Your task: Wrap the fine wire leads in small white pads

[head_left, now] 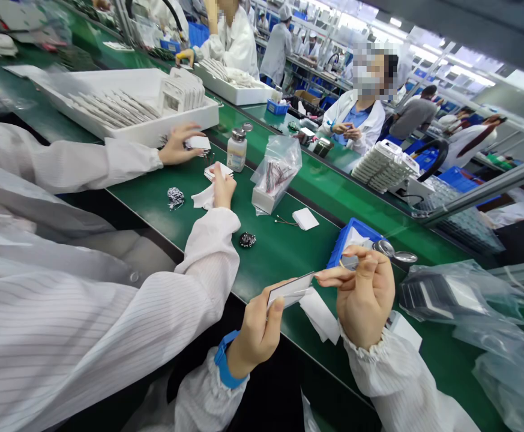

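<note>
My left hand, with a blue wrist strap, pinches a thin rectangular white panel with a dark edge, tilted above the bench edge. My right hand is at the panel's far corner. Its thumb and forefinger are pinched together near a small yellowish sliver, too small to name, while its other fingers reach the corner. A white cloth lies on the bench beneath and between my hands. Behind my right hand stands a blue bin with white pieces in it.
A co-worker's hands handle white pieces at left. Nearby are a white tray, a dispenser bottle, a bagged box, a wired white piece and a dark coil. Bagged dark panels lie at right.
</note>
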`<state>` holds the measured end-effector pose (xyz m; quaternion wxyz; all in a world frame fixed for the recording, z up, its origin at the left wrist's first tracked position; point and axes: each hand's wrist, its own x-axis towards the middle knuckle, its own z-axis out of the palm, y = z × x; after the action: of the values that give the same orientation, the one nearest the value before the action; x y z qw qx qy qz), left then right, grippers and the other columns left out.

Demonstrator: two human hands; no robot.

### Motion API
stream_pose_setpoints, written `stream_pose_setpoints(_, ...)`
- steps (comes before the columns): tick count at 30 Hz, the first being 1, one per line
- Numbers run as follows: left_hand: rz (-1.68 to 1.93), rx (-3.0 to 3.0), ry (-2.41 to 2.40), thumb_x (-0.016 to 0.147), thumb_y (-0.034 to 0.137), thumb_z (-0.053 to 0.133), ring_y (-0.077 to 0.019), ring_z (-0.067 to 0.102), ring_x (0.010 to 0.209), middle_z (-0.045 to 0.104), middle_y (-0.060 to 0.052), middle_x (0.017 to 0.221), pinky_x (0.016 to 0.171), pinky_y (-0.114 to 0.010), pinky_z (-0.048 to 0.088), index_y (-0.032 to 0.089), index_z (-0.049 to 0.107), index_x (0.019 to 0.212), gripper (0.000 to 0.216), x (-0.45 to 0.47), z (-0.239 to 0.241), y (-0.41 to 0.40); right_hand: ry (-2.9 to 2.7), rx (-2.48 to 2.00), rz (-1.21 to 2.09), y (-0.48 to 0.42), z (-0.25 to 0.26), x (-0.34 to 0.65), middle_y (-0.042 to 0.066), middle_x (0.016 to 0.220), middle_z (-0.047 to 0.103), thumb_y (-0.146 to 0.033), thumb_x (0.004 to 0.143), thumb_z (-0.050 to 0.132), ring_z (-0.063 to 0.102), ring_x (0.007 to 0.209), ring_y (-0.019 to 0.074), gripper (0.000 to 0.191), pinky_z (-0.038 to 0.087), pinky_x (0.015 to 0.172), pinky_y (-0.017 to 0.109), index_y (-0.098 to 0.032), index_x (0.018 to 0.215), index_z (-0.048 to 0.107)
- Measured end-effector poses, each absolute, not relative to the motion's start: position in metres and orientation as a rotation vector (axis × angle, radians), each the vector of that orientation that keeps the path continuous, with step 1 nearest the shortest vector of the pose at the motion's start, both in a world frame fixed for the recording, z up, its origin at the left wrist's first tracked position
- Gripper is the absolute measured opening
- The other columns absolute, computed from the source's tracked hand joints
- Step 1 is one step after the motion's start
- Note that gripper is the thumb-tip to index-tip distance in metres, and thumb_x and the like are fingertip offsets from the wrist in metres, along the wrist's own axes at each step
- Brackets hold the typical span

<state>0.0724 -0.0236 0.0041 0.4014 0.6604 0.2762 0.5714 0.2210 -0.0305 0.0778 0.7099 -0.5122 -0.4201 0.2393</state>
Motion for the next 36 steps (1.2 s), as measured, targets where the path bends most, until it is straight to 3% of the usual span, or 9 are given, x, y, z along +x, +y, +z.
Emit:
stream_pose_setpoints(9,1.433,1.634,0.685,0.104,0.027,0.035,-0.0204,0.072,0.095,0.074,-0.013,0.104,0.083,-0.027,0.059,0.013,0.063,0.120,0.035,0.067,0.009,-0.021,-0.968,-1.154,0.513,-0.031,0.083,0.215,-0.001,0.103,0.058,-0.044,0.096,0.054,0.073,0.057,0.0124,0.021,0.061,0.049,0.024,-0.024,0.094,0.049)
stream_pose_setpoints(15,1.467,1.544,0.767,0.104,0.031,0.034,-0.0180,0.069,0.063,0.073,-0.007,0.076,0.061,-0.027,0.058,0.016,0.068,0.103,0.037,0.049,0.014,-0.020,-0.925,-1.116,0.349,-0.021,0.104,0.220,-0.003,0.099,0.057,-0.043,0.093,0.059,0.076,0.071,0.0156,0.021,0.063,0.058,0.026,-0.025,0.096,0.050)
stream_pose_setpoints(21,1.441,1.581,0.661,0.092,0.050,0.058,-0.0235,0.070,0.092,0.073,-0.006,0.101,0.071,-0.034,0.061,0.034,0.068,0.106,0.025,0.028,0.032,-0.012,-1.489,-1.161,0.409,0.019,0.068,0.219,0.003,0.112,0.053,-0.033,0.100,0.048,0.073,0.097,0.0205,0.009,0.062,0.082,0.040,-0.025,0.096,0.047)
stream_pose_setpoints(24,1.467,1.540,0.706,0.094,0.049,0.058,-0.0203,0.066,0.097,0.068,-0.009,0.111,0.084,-0.042,0.057,0.016,0.062,0.116,0.039,0.018,0.044,0.023,-1.962,-1.222,0.422,0.043,0.033,0.214,0.008,0.118,0.050,-0.030,0.100,0.045,0.067,0.111,0.0232,0.009,0.055,0.096,0.048,-0.024,0.094,0.048)
stream_pose_setpoints(26,1.491,1.504,0.759,0.092,0.060,0.053,-0.0168,0.066,0.102,0.071,-0.006,0.106,0.088,-0.037,0.054,0.014,0.064,0.107,0.050,0.008,0.055,0.059,-2.124,-1.224,0.414,0.056,0.017,0.211,0.010,0.121,0.050,-0.030,0.099,0.049,0.063,0.115,0.0245,0.010,0.051,0.101,0.051,-0.024,0.092,0.051)
stream_pose_setpoints(28,1.517,1.469,0.819,0.084,0.073,0.049,-0.0083,0.061,0.113,0.075,0.002,0.096,0.084,-0.026,0.053,0.026,0.063,0.102,0.052,-0.002,0.067,0.096,-2.195,-1.211,0.429,0.067,0.008,0.208,0.011,0.123,0.050,-0.031,0.097,0.053,0.060,0.119,0.0256,0.010,0.049,0.104,0.052,-0.023,0.090,0.053)
stream_pose_setpoints(29,1.533,1.453,0.846,0.082,0.075,0.048,-0.0081,0.060,0.114,0.075,0.005,0.093,0.085,-0.027,0.054,0.032,0.062,0.100,0.049,-0.007,0.072,0.110,-2.225,-1.206,0.432,0.071,0.006,0.207,0.011,0.125,0.049,-0.031,0.096,0.053,0.058,0.120,0.0260,0.011,0.048,0.104,0.052,-0.023,0.090,0.054)
stream_pose_setpoints(33,1.554,1.440,0.915,0.071,0.074,0.057,-0.0190,0.061,0.115,0.074,0.005,0.086,0.086,-0.040,0.057,0.041,0.063,0.093,0.040,-0.014,0.074,0.101,-2.320,-1.195,0.426,0.083,0.002,0.202,0.012,0.129,0.050,-0.033,0.095,0.055,0.056,0.122,0.0264,0.012,0.047,0.106,0.053,-0.023,0.089,0.056)
stream_pose_setpoints(36,1.491,1.527,0.911,0.056,0.069,0.064,-0.0208,0.060,0.116,0.074,0.004,0.086,0.081,-0.040,0.058,0.041,0.063,0.083,0.039,-0.007,0.053,0.038,-2.362,-1.200,0.408,0.089,-0.001,0.199,0.013,0.129,0.052,-0.033,0.095,0.055,0.057,0.121,0.0265,0.013,0.045,0.107,0.055,-0.023,0.087,0.057)
